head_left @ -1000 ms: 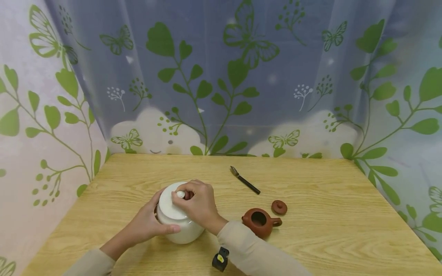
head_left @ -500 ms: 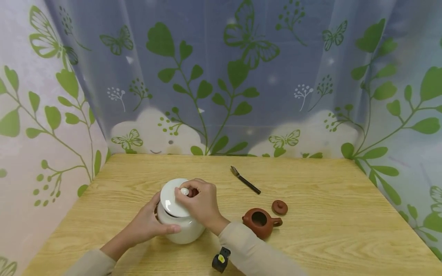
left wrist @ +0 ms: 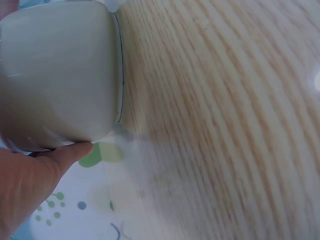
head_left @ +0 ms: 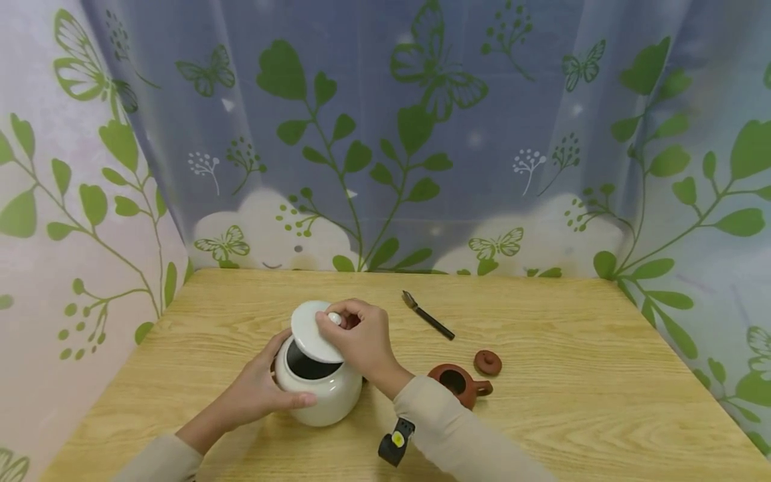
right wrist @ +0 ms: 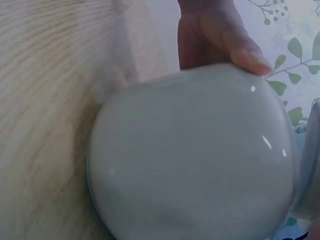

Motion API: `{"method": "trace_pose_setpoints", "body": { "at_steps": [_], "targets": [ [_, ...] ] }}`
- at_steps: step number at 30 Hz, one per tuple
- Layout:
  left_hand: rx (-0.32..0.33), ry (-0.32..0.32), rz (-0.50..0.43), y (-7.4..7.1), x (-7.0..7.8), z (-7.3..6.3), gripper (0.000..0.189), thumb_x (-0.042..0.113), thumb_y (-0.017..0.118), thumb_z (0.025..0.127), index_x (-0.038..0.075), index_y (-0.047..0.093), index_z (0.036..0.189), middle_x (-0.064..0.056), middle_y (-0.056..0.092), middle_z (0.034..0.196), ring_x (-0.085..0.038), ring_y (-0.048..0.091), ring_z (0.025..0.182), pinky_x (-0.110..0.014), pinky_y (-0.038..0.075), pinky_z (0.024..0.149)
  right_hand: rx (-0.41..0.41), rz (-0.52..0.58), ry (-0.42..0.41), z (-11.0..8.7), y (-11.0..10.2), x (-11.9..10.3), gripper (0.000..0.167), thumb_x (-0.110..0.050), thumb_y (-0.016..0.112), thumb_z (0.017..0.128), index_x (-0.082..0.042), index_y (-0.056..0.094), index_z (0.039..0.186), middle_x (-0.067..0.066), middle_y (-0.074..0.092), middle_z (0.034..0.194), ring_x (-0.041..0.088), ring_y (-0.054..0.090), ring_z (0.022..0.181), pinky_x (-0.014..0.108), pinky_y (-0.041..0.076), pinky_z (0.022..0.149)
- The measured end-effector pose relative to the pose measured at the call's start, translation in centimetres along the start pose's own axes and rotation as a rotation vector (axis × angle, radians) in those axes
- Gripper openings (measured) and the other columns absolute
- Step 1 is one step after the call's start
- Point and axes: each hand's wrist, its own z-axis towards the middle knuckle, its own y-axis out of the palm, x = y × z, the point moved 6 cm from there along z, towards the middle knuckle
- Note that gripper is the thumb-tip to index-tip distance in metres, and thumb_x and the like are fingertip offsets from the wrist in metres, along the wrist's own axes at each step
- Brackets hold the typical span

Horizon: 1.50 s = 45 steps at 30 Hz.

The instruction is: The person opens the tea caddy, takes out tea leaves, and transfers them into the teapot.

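Observation:
A round white ceramic jar stands on the wooden table, its dark inside partly showing. My left hand holds the jar from the left, thumb across the front; the left wrist view shows fingers against the jar's glossy wall. Above the mouth, the white lid is raised and tilted, its knob pinched by my right hand. In the right wrist view the lid's edge appears at the right, apart from most of the jar. My right hand's fingertips are partly hidden behind the knob.
Right of the jar sits a small reddish-brown clay teapot, uncovered and partly behind my right sleeve. Its lid lies beside it. Farther back is a slim dark-handled brush. A patterned curtain hangs behind the table.
The right hand has lifted the lid off the jar's rim and moved it up and right, exposing the opening. The left hand has stayed around the jar.

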Motion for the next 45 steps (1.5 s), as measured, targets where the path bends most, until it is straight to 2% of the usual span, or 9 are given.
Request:
{"method": "trace_pose_setpoints", "body": {
  "at_steps": [9,14,20,24,28,33,40,45],
  "targets": [
    [0.028,0.075,-0.002,-0.2,0.5,0.0,0.099,0.028,0.088,0.059,0.016,0.031,0.139,-0.008,0.049,0.126,-0.025,0.048,0.112,-0.045,0.035,0.092,0.054,-0.042,0.016,1.9,-2.9,0.8,0.012,-0.024,0.075,0.078,-0.012,0.071,0.078,-0.003,0.055,0.062,0.011,0.048,0.056,0.023,0.04,0.049],
    [0.024,0.07,-0.012,-0.1,0.3,0.0,0.098,0.027,0.088,0.06,0.017,0.031,0.139,-0.008,0.049,0.126,-0.026,0.047,0.113,-0.042,0.035,0.093,0.077,-0.098,0.033,3.0,-4.8,1.4,0.014,-0.026,0.074,0.079,-0.012,0.071,0.08,-0.002,0.057,0.064,0.013,0.049,0.057,0.023,0.041,0.05],
    [0.032,0.058,0.003,-0.2,0.0,0.0,0.099,0.03,0.088,0.059,0.02,0.031,0.139,-0.008,0.049,0.127,-0.027,0.046,0.114,-0.047,0.034,0.093,0.098,-0.201,0.049,4.2,-6.5,2.3,0.014,-0.025,0.074,0.079,-0.012,0.072,0.081,-0.002,0.058,0.064,0.013,0.05,0.058,0.025,0.042,0.05],
    [0.035,0.057,0.001,-0.2,0.0,-0.1,0.1,0.03,0.088,0.058,0.021,0.031,0.139,-0.008,0.049,0.127,-0.027,0.046,0.115,-0.049,0.032,0.093,0.079,-0.289,0.067,4.7,-7.0,3.2,0.014,-0.025,0.074,0.078,-0.011,0.073,0.082,-0.002,0.057,0.063,0.012,0.05,0.057,0.026,0.042,0.05],
    [0.036,0.063,0.0,-0.2,-0.1,-0.1,0.101,0.029,0.088,0.058,0.021,0.03,0.14,-0.008,0.048,0.128,-0.027,0.044,0.116,-0.051,0.03,0.094,0.006,-0.375,0.123,4.9,-6.9,4.5,0.016,-0.025,0.074,0.079,-0.011,0.073,0.083,-0.003,0.056,0.062,0.013,0.049,0.057,0.026,0.042,0.05],
    [0.035,0.056,0.004,-0.2,-0.2,-0.1,0.102,0.03,0.088,0.058,0.021,0.029,0.14,-0.008,0.047,0.129,-0.028,0.043,0.117,-0.051,0.029,0.095,-0.1,-0.426,0.208,4.9,-5.9,6.5,0.014,-0.026,0.073,0.08,-0.012,0.073,0.083,-0.004,0.057,0.063,0.013,0.048,0.058,0.025,0.041,0.05],
    [0.031,0.074,-0.012,-0.2,-0.3,-0.1,0.1,0.028,0.088,0.059,0.022,0.03,0.14,-0.008,0.048,0.128,-0.028,0.044,0.117,-0.052,0.028,0.095,-0.182,-0.474,0.293,4.4,-4.0,8.5,0.017,-0.03,0.075,0.077,-0.012,0.073,0.078,-0.004,0.055,0.063,0.012,0.047,0.059,0.023,0.038,0.05],
    [0.02,0.073,-0.039,0.0,-0.7,0.1,0.1,0.027,0.088,0.059,0.026,0.029,0.14,-0.009,0.047,0.129,-0.028,0.044,0.117,-0.051,0.029,0.095,-0.243,-0.493,0.35,4.0,-2.8,9.2,0.017,-0.029,0.075,0.077,-0.013,0.074,0.082,-0.004,0.058,0.07,0.013,0.049,0.064,0.024,0.041,0.054]
  ]
}}
